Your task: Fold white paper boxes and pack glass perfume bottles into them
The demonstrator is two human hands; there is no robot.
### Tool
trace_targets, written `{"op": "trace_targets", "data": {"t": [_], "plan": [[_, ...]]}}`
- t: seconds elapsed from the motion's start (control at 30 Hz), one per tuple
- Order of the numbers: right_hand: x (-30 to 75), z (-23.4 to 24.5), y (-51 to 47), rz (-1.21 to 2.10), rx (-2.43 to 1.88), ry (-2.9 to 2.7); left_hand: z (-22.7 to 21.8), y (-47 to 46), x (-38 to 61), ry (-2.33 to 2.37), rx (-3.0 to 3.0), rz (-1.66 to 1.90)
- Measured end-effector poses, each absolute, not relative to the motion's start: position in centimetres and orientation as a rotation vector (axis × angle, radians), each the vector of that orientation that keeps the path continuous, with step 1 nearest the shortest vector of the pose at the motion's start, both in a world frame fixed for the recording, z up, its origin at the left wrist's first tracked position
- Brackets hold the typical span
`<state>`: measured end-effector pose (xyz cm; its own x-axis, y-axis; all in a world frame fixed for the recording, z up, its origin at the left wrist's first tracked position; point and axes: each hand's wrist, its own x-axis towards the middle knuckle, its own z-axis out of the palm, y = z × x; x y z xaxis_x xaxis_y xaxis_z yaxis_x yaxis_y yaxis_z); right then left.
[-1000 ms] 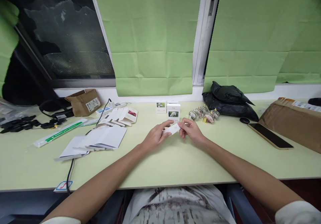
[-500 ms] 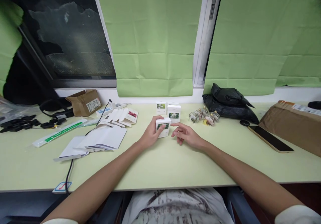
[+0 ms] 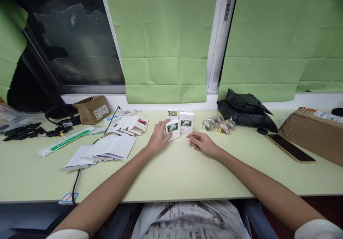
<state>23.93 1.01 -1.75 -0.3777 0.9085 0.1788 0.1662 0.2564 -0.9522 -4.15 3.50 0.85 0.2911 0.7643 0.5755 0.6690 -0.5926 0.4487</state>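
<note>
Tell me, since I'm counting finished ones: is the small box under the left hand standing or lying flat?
Standing: the small box rests upright on the table, picture face outward, left hand gripping it.

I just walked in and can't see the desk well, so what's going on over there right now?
A person sits at a pale green desk. Their left hand grips a small white box with a flower picture, standing it beside two similar boxes near the window. Their right hand rests empty on the desk, just right of that box. Flat, unfolded white cartons lie to the left, small wrapped glass jars and a phone to the right.
</note>
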Motion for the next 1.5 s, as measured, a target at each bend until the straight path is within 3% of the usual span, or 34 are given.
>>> {"op": "trace_targets", "data": {"t": [0.87, 1.17, 1.5], "plan": [[23.9, -1.4, 0.7, 1.127, -1.057, -1.763, -1.5, 6.3, -5.1, 1.543, 1.888, 1.422], [23.9, -1.3, 0.7, 1.138, -1.066, -1.771, -2.3, 6.9, -3.9, 1.179, 1.365, 1.444], [23.9, -1.3, 0.8, 1.145, -1.067, -1.769, -2.3, 6.8, -3.6, 1.066, 1.469, 1.317]]}}
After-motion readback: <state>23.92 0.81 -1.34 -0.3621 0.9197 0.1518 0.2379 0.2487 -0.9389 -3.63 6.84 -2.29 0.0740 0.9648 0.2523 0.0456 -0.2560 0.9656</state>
